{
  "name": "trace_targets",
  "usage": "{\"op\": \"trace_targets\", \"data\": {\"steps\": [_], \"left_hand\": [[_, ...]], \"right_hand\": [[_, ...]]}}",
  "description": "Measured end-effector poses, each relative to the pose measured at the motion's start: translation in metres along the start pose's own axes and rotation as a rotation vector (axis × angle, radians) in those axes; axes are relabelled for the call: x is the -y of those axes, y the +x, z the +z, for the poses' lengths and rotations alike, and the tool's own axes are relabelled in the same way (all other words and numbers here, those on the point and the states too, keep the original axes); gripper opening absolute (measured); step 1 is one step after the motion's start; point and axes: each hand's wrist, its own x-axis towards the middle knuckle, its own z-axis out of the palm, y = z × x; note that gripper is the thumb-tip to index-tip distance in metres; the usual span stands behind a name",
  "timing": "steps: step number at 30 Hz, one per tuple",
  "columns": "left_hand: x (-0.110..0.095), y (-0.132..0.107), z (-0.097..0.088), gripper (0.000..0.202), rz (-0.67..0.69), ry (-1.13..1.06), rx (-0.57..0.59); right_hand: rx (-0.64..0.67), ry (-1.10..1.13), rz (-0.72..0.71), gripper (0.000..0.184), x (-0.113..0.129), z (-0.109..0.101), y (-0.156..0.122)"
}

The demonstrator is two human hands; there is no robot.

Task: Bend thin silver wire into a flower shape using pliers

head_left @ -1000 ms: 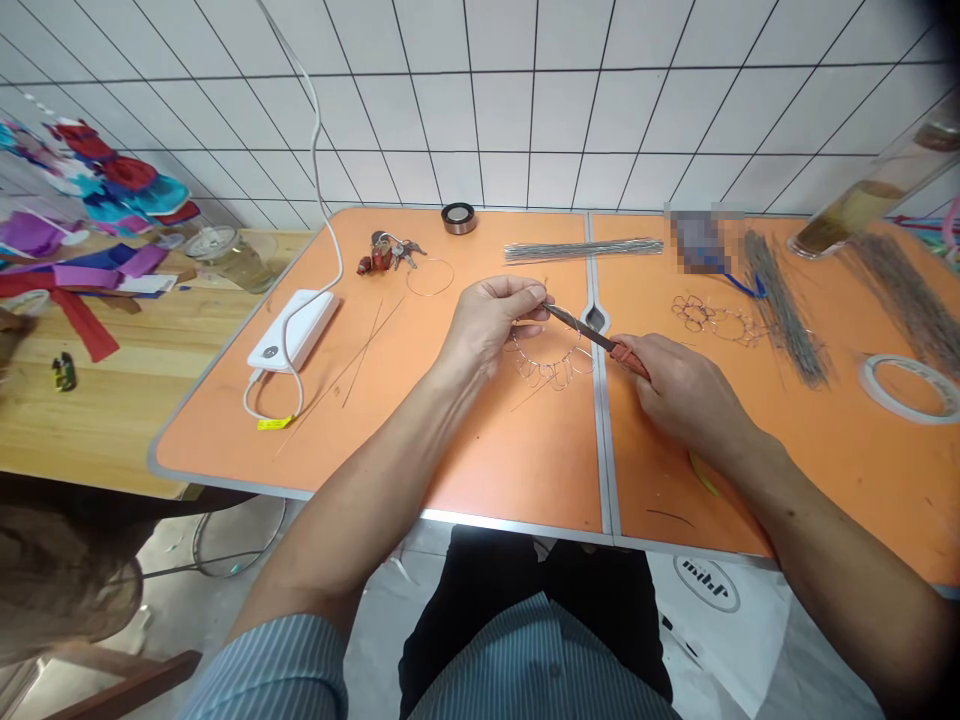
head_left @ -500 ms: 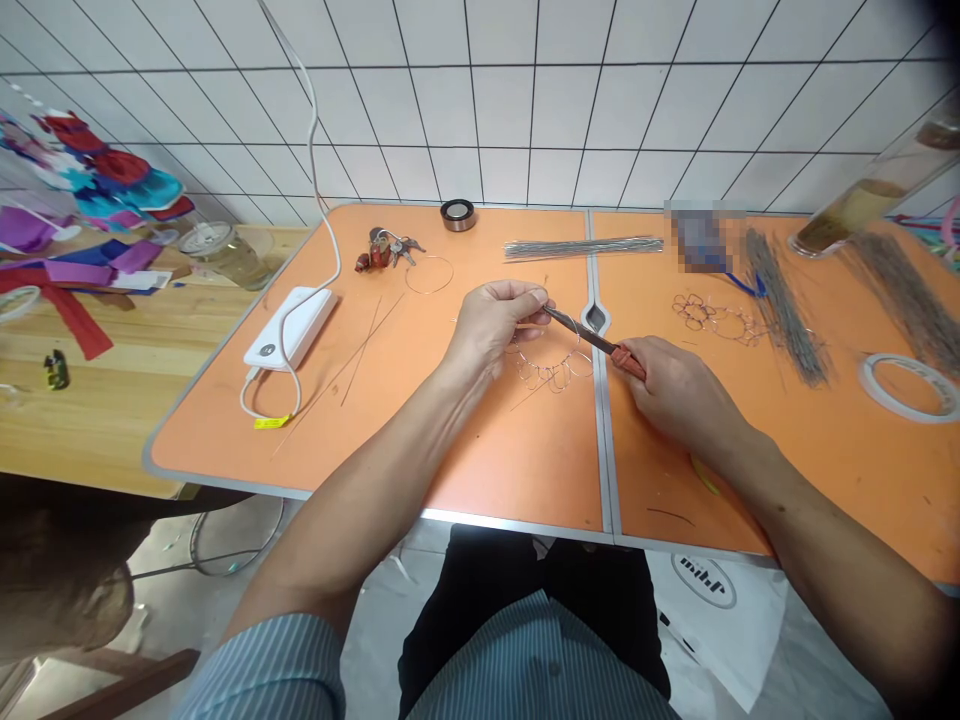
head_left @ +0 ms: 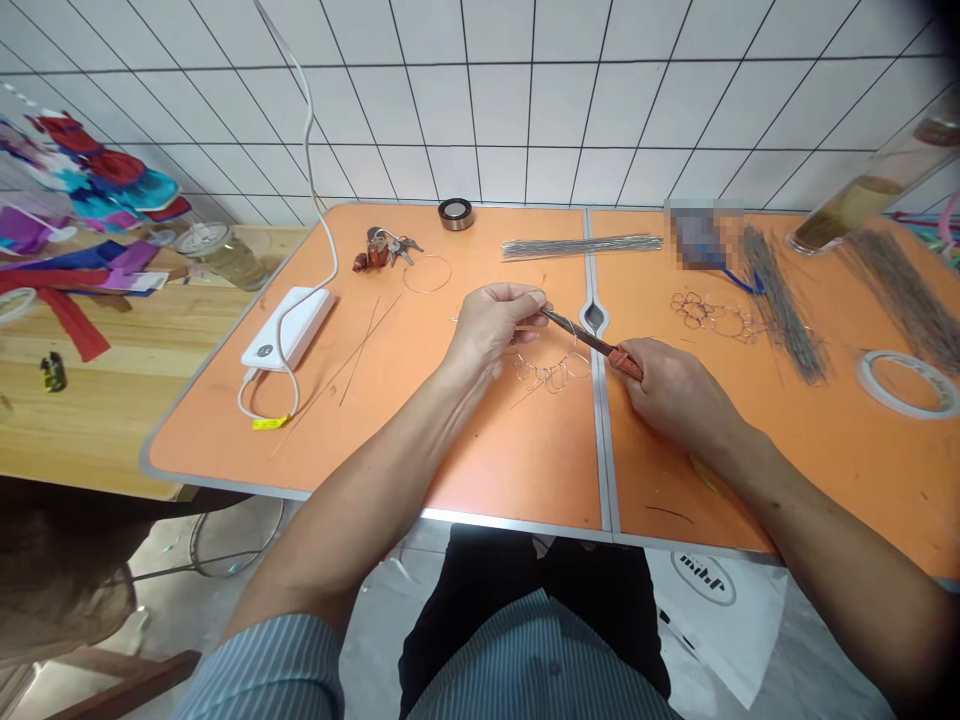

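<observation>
My left hand (head_left: 499, 325) is closed, thumb and forefinger pinching a thin wire ring with small loops (head_left: 551, 375) that hangs just above the orange table. My right hand (head_left: 679, 395) is wrapped round the red handle of a pair of long-nosed pliers (head_left: 581, 332), seen nearly edge-on. The dark jaws reach left to the wire at my left fingertips. Whether the jaws grip the wire is too small to tell. A similar looped wire piece (head_left: 716, 317) lies farther right, and a plain wire ring (head_left: 427, 274) lies to the left.
Bundles of straight wire (head_left: 581, 246) lie at the back and right. A white power bank (head_left: 289, 328) with a cable, keys (head_left: 386, 249), a dark tape roll (head_left: 455, 213) and a white tape ring (head_left: 907, 384) rest about. Someone's head (head_left: 64, 580) shows at lower left.
The view has shifted very slightly. Both hands, the pliers and the wire ring keep almost the same position.
</observation>
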Motion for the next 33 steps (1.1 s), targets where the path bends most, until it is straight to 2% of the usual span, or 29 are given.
{"op": "trace_targets", "data": {"steps": [6,9,13,16,19,22,26,29,33], "left_hand": [[0.000,0.000,0.000,0.017,0.000,-0.018,0.006],[-0.002,0.000,0.000,0.018,-0.006,-0.049,0.017],[-0.005,0.004,-0.003,0.019,-0.008,-0.106,0.015],[-0.006,0.006,-0.005,0.019,0.005,-0.144,0.007],[-0.009,0.007,-0.007,0.020,0.017,-0.161,-0.011],[-0.010,0.006,-0.007,0.019,0.006,-0.169,0.002],[-0.004,0.000,0.000,0.014,-0.062,-0.159,0.099],[0.006,-0.006,0.010,0.011,-0.116,-0.144,0.164],[0.013,-0.015,0.021,0.009,-0.187,-0.158,0.238]], "right_hand": [[-0.022,-0.065,-0.026,0.032,-0.001,0.001,0.000],[-0.078,-0.143,-0.077,0.031,0.000,-0.001,0.001],[-0.156,-0.284,-0.150,0.038,-0.001,-0.004,0.002],[-0.190,-0.363,-0.189,0.039,-0.006,-0.007,0.004],[-0.199,-0.350,-0.172,0.039,-0.014,-0.011,0.006],[-0.224,-0.189,-0.089,0.033,-0.020,-0.015,0.009],[-0.236,0.289,0.046,0.019,-0.011,-0.020,0.011],[-0.197,0.617,0.096,0.021,0.004,-0.020,0.010],[-0.178,0.864,0.080,0.028,0.016,-0.016,0.009]]}}
